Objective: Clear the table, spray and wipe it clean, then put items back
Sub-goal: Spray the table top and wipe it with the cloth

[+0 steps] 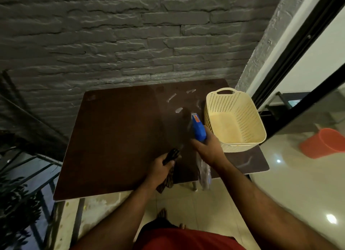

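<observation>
Right hand [207, 149] wrapped round the neck of a spray bottle [199, 130], blue head tipped forward and down toward the table [115, 137], clear body hanging below the wrist over the near edge; trigger finger hidden behind the head, so cannot tell whether squeezed. Left hand [161, 168] clenched on a dark patterned cloth [169, 172], one bunched end sticking out past the knuckles onto the tabletop, the other end dangling off the near edge; hand resting at the table's front, just left of the bottle hand and apart from it.

Beyond the nozzle, several pale wet streaks [179, 110] scattered across the far right part of the dark brown top; one more streak near the front right corner. Cream perforated basket [237, 109] standing on the right side of the table, just beside the spray head, nothing visible inside, one handle cut-out at its far rim.

Grey stone-brick wall [130, 35] behind the table; black-framed glass door [298, 63] on the right; orange bucket [324, 143] on the glossy floor well beyond the basket; metal railing and foliage at lower left; red clothing at the bottom edge.
</observation>
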The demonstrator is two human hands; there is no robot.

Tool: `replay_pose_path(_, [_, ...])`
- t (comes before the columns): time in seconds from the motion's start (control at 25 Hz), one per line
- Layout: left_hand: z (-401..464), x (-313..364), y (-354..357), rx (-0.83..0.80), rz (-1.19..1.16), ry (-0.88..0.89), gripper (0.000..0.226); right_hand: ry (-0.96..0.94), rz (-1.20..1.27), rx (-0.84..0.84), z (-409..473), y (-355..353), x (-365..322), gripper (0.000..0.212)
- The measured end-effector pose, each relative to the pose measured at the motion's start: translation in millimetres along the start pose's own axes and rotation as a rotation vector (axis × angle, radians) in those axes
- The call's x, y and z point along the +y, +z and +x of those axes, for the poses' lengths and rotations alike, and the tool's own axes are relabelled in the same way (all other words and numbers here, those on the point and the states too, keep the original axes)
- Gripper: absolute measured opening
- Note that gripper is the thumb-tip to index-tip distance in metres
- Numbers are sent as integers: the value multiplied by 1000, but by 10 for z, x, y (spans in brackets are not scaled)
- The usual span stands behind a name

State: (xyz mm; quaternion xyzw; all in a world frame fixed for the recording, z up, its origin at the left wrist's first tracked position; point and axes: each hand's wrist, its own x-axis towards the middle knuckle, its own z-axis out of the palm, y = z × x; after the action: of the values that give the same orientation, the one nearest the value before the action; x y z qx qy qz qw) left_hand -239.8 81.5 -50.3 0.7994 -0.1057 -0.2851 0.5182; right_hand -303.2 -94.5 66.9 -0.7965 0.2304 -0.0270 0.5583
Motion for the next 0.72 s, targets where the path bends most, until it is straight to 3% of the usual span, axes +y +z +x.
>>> replay_pose_path(0.2, [334, 59, 210, 84, -136, -247, 24, 2, -35, 124, 92, -236, 102, 36])
replay_pose_path(0.32, [421, 98, 373, 77, -156, -298, 22, 10, -74, 139, 73, -356, 234, 40])
replay_pose_path(0.6, [703, 206, 660, 110, -76, -319, 31, 2, -117, -13, 148, -544, 406, 54])
replay_pose_path(0.72, [782, 193, 800, 167, 85, -329, 32, -30, -145, -102, 244, -615, 468, 57])
